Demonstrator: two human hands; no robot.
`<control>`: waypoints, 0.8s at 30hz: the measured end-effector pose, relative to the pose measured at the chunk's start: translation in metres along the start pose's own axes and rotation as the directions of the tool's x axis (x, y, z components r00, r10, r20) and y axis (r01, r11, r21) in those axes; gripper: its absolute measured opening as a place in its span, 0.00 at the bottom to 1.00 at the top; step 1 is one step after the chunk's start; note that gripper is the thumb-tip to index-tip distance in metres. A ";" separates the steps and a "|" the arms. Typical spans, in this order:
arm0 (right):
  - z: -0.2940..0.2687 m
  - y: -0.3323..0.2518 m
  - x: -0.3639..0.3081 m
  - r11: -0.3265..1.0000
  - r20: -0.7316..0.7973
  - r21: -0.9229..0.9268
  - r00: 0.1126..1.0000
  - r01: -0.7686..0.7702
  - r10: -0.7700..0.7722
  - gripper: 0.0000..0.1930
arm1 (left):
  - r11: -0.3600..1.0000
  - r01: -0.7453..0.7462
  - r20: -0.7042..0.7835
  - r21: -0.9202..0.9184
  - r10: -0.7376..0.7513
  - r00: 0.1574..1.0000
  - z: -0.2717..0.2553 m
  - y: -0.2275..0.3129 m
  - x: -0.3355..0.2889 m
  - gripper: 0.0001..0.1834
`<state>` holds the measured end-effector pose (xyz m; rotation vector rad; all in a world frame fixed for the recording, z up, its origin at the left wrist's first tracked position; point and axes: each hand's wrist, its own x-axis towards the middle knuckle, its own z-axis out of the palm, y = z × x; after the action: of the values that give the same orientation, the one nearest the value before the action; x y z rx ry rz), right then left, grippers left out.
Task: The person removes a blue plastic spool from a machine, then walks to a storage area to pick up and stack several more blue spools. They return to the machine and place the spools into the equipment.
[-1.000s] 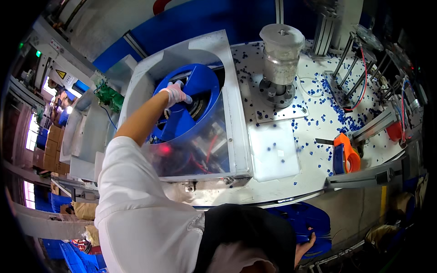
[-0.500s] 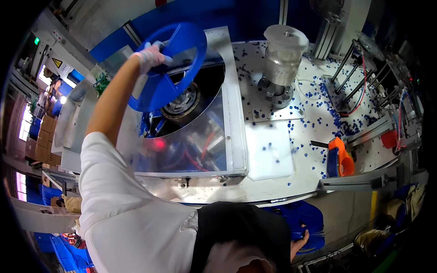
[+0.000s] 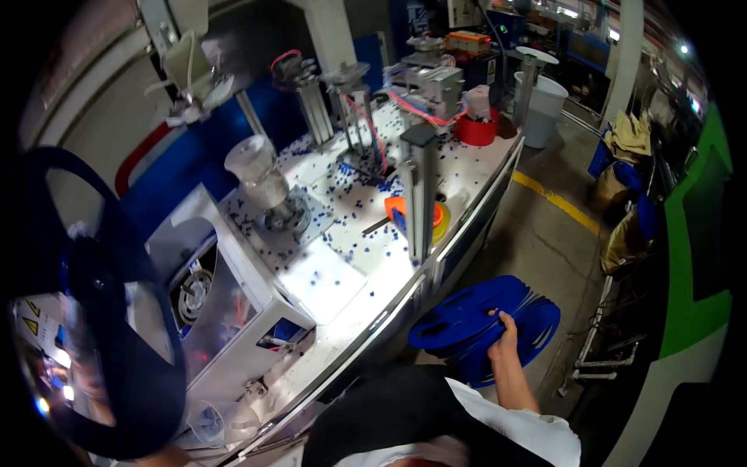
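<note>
A large blue spoked disc (image 3: 101, 272), like a reel flange with a central hub and wide openings, is held up close at the far left. My left hand (image 3: 84, 350) holds it; the hand is blurred and mostly hidden behind the disc. Low on the right, my right hand (image 3: 504, 333) is closed over the edge of a stack of similar blue discs (image 3: 459, 311), its thumb and fingertips showing on top. This stack hangs beside the white workbench, above the floor. The machine's round well (image 3: 194, 292) shows a metal hub inside, behind a clear cover.
Blue plastic bits lie scattered over the white workbench (image 3: 373, 257). A clear cylinder (image 3: 261, 175) stands on it, beyond the machine. An orange tape dispenser (image 3: 397, 210), a metal post (image 3: 420, 194) and a red tub (image 3: 476, 128) are farther right. Sacks (image 3: 622, 210) lie across the aisle.
My left hand has brought the blue disc away from above the machine's well to the far left, nearer me. The view has turned right. My right hand still grips the stack.
</note>
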<state>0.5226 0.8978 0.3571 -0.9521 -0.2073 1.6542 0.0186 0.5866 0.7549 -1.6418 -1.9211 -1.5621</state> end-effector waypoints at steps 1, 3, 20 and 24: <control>-0.001 -0.012 -0.004 1.000 0.016 0.004 1.000 -0.007 0.007 0.07 | 1.000 -0.010 0.016 -0.025 0.010 1.000 0.024 0.021 -0.012 0.37; -0.006 -0.026 -0.003 0.999 0.046 -0.014 0.998 -0.035 0.036 0.07 | 0.997 0.004 0.070 -0.079 0.001 0.998 0.072 0.056 -0.041 0.36; -0.059 -0.043 -0.121 0.788 0.372 -0.514 0.741 -0.338 0.560 0.10 | 0.742 0.625 0.629 -0.243 -0.370 0.684 0.438 0.106 -0.368 0.26; -0.060 -0.016 -0.172 0.690 0.371 -0.631 0.643 -0.354 0.670 0.10 | 0.786 0.568 0.561 -0.246 -0.362 0.744 0.379 0.106 -0.425 0.18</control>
<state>0.5768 0.7315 0.4084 -0.9008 -0.9005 2.5228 0.4416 0.5985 0.3595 -1.9641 -2.5930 -1.9932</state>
